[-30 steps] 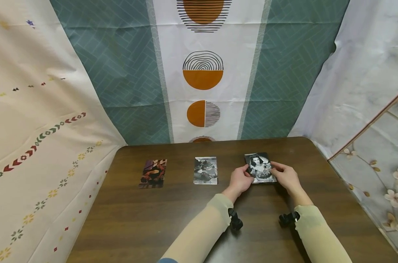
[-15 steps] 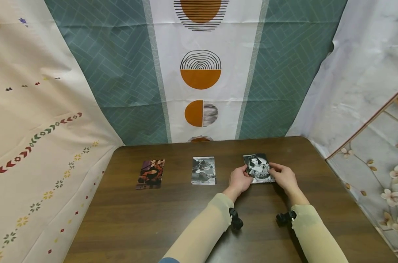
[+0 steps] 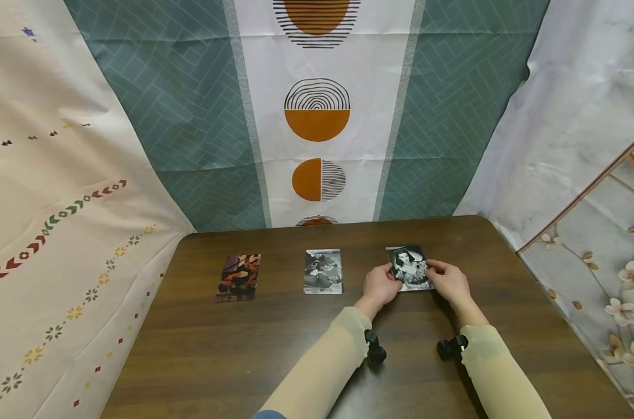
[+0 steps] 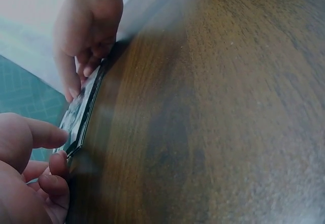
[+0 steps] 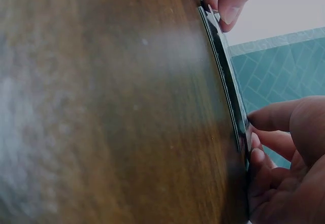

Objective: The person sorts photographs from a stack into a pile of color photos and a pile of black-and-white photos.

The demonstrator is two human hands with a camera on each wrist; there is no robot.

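Note:
A small stack of photo prints lies at the right of the table, topped by a black-and-white photo. My left hand holds the left edge of the stack, thumb over the photo and fingers curled at its side. At the right edge my right hand pinches it between thumb and fingers. In the right wrist view the layered edge of the photo stack shows thin, slightly offset sheets. The left wrist view has the near edge of the stack close over the wood, between both hands.
Another black-and-white photo lies flat at the back middle of the brown table. Farther left is a dark, colourful photo. A green and white patterned cloth hangs behind the table's back edge, with pale cloths at both sides.
The head view has shifted slightly, so the whole scene sits a little farther left. My right thumb has moved a little along the stack's right edge; both hands keep their hold.

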